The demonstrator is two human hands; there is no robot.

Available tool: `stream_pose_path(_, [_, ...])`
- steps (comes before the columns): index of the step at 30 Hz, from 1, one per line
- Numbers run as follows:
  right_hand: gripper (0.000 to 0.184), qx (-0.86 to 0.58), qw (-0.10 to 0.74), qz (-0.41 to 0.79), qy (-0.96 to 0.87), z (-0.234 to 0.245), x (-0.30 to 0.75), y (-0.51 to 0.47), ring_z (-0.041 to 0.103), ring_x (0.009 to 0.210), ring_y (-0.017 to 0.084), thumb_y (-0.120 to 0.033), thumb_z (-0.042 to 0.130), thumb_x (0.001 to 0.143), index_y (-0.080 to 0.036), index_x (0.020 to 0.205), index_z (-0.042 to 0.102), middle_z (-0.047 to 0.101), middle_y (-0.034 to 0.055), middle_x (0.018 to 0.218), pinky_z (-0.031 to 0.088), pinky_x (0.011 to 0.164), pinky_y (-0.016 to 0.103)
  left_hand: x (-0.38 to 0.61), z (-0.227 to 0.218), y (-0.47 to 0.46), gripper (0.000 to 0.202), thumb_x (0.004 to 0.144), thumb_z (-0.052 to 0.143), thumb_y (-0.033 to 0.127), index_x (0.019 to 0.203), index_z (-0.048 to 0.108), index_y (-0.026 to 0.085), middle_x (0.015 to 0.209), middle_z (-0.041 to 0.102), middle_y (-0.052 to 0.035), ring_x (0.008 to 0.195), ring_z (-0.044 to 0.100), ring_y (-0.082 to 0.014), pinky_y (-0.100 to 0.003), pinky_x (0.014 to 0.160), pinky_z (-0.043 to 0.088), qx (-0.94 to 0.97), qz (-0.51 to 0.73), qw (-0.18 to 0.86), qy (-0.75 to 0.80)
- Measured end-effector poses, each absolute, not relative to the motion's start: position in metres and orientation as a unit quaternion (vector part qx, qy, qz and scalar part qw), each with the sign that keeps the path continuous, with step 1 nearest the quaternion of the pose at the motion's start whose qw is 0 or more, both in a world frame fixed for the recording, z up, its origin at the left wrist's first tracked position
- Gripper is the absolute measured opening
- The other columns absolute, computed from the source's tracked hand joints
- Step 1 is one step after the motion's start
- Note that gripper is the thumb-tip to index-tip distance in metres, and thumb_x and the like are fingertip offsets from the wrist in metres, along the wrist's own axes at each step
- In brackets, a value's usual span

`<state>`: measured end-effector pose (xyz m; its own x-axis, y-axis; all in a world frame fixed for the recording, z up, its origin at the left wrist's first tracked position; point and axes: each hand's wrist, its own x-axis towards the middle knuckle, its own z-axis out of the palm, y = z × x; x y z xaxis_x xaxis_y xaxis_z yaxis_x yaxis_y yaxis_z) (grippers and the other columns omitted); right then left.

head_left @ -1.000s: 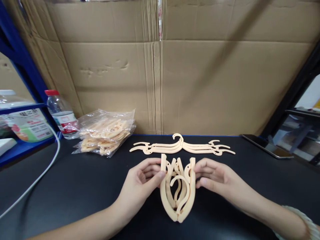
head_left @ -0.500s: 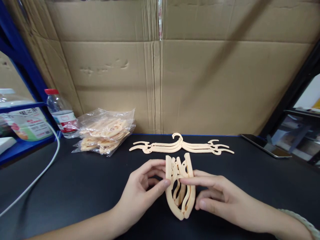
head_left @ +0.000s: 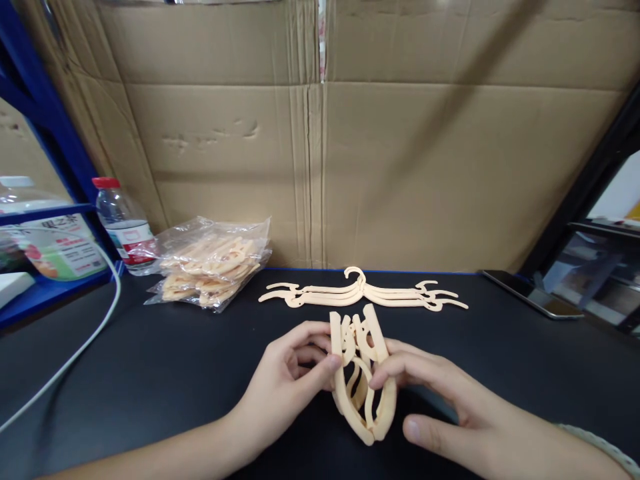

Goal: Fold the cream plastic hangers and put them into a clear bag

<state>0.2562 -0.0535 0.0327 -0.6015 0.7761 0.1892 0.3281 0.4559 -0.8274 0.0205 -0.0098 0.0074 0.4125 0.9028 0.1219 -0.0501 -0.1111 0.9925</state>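
A cream folding clothes hanger (head_left: pixel 345 393), its arms folded upward into a narrow V, is held just above or on the black tabletop. My left hand (head_left: pixel 295 380) pinches its left arm between thumb and fingers. My right hand (head_left: pixel 440 393) has its index finger curled over the right arm, the tip near the curved hook inside. Other right fingers lie behind that arm, while the right thumb stands apart. Beyond them lies a row of unfolded cream hangers (head_left: pixel 330 293), stacked close together with a hook at the top.
Clear plastic bags of folded hangers (head_left: pixel 215 260) lie at back left, beside a red-capped bottle (head_left: pixel 125 230). A white cable (head_left: pixel 95 333) runs along the left. A dark phone or tablet (head_left: pixel 533 293) lies at back right. Cardboard (head_left: pixel 425 167) walls off the back.
The right arm of the held hanger has tilted and its lower end has shifted slightly right. My right index finger has curled over that arm, and the right thumb has moved away and down.
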Motion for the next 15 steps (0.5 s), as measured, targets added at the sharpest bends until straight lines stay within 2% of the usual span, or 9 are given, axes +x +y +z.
stream_pose_path(3, [0.026,-0.344,0.26,0.39,-0.813,0.033,0.255,-0.055,0.055,0.118,0.022,-0.03,0.059,0.091,-0.033,0.117,0.061,0.051,0.003,0.138,0.048,0.098,0.035,0.02,0.005,-0.009,0.033,0.08,0.07,0.033,0.109,0.065,0.017,0.085,0.061,-0.0045,0.075,0.061,-0.0168,-0.026,0.061,0.056,0.648,0.408,0.544,0.344])
stream_pose_path(7, [0.033,-0.339,0.264,0.403,-0.808,0.03,0.256,-0.056,0.056,0.116,0.022,-0.03,0.06,0.09,-0.036,0.123,0.06,0.05,0.0029,0.14,0.05,0.093,0.034,0.018,0.001,-0.009,0.031,0.08,0.07,0.032,0.109,0.069,0.021,0.076,0.051,0.0002,0.071,0.056,-0.0143,-0.023,0.057,0.053,0.68,0.418,0.492,0.346])
stream_pose_path(9, [0.033,-0.337,0.289,0.423,-0.79,0.028,0.258,-0.053,0.056,0.116,0.023,-0.032,0.06,0.091,-0.035,0.124,0.061,0.048,0.0042,0.141,0.051,0.09,0.034,0.017,0.001,-0.009,0.031,0.082,0.067,0.03,0.112,0.067,0.022,0.079,0.055,-0.0005,0.075,0.058,-0.0152,-0.024,0.063,0.055,0.694,0.413,0.474,0.351])
stream_pose_path(11, [0.029,-0.349,0.313,0.447,-0.762,0.026,0.261,-0.046,0.059,0.111,0.023,-0.036,0.058,0.091,-0.03,0.119,0.065,0.051,0.0065,0.137,0.052,0.088,0.034,0.016,0.003,-0.008,0.029,0.084,0.063,0.026,0.113,0.065,0.024,0.093,0.061,-0.0033,0.088,0.061,-0.0184,-0.028,0.074,0.056,0.719,0.414,0.428,0.357])
stream_pose_path(13, [0.027,-0.388,0.331,0.445,-0.736,0.026,0.265,-0.036,0.062,0.101,0.021,-0.04,0.057,0.091,-0.024,0.109,0.07,0.06,0.0082,0.123,0.053,0.083,0.031,0.014,0.003,-0.009,0.026,0.085,0.06,0.021,0.111,0.064,0.025,0.105,0.062,-0.0052,0.1,0.06,-0.0213,-0.033,0.084,0.054,0.758,0.408,0.358,0.362])
stream_pose_path(15, [0.029,-0.443,0.34,0.424,-0.713,0.024,0.27,-0.026,0.062,0.082,0.017,-0.044,0.059,0.089,-0.019,0.094,0.072,0.066,0.008,0.099,0.052,0.071,0.027,0.014,0.003,-0.01,0.028,0.085,0.057,0.016,0.111,0.062,0.025,0.11,0.061,-0.0061,0.105,0.058,-0.0225,-0.038,0.092,0.051,0.803,0.379,0.289,0.358])
